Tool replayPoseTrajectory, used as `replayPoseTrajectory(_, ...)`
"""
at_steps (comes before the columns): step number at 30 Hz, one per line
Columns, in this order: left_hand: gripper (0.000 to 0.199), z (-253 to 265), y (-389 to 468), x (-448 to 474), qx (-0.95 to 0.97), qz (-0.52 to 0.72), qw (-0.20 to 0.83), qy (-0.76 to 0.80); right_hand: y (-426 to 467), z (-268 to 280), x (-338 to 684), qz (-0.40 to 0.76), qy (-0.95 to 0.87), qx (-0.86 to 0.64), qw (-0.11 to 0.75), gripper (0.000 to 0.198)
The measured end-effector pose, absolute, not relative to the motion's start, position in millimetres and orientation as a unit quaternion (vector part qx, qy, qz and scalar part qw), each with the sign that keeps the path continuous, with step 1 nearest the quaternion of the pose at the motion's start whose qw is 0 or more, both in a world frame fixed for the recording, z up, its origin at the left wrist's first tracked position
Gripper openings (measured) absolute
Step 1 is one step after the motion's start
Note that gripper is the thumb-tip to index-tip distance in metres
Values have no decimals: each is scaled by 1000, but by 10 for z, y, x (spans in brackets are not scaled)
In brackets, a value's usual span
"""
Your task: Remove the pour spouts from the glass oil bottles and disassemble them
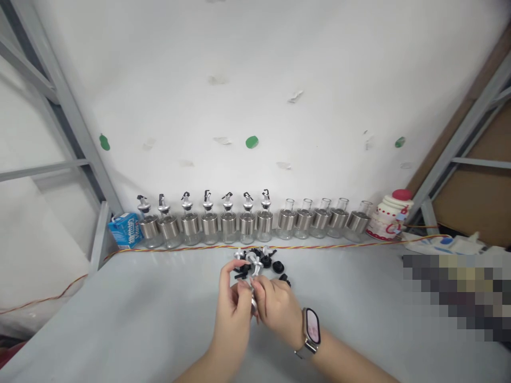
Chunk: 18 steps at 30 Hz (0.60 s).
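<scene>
My left hand (235,306) and my right hand (279,306) meet low in the middle of the head view. Pinched between their fingertips is a small silver pourer spout (254,305), mostly covered by the fingers. The left index finger is raised and curved above it. Just beyond the hands lies a loose pile of silver and black pourer parts (266,261), with a black stopper ring (278,267) at its right side. A watch (312,325) is strapped to my right wrist.
Along the wall stand several steel-banded glass bottles with pourers (209,226); several open-necked bottles (304,221) continue rightward. A blue carton (125,230) and a red-lidded white jar (390,215) flank the row. A twisted red-yellow wire (223,247) crosses the grey table (151,303).
</scene>
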<state>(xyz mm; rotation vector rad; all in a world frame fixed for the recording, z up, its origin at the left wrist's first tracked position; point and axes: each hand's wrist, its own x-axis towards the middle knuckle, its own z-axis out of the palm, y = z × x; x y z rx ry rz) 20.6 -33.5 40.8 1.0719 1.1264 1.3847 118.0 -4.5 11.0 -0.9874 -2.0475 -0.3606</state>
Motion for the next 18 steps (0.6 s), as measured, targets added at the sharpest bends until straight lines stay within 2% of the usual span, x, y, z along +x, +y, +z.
replayPoseTrajectory(6, 32, 342, -395, 173, 459, 595, 496, 435, -112, 161, 1196, -28, -809, -386, 442, 31)
replayPoseTrajectory(9, 39, 325, -435, 157, 448, 619, 484, 425, -162, 233, 1228, 100, -811, -363, 448, 25)
replayPoseTrajectory(12, 43, 297, -446, 160, 450, 643, 464, 410, -193, 308, 1274, 214, -800, -337, 448, 32)
replayPoseTrajectory(18, 36, 249, -415, 181, 484, 687, 401, 364, -200, 413, 1326, 279, -796, -317, 434, 30)
